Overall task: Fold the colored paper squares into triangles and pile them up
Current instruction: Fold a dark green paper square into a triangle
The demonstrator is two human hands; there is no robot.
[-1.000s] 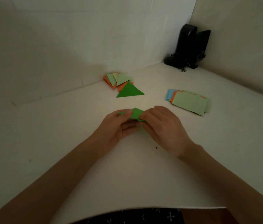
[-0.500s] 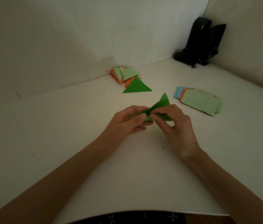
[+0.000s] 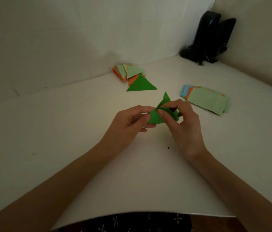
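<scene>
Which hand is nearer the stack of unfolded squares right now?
Right. The right hand is close beside the stack of unfolded squares, on its left; the left hand is farther away, on the other side of the dark green paper both hands pinch.

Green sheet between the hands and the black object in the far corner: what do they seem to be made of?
The green sheet: thin paper, matte; it bends and holds sharp creases where the left hand and right hand pinch it. The black object: probably hard plastic, smooth with a faint sheen on its rounded top; dim light leaves this uncertain.
</scene>
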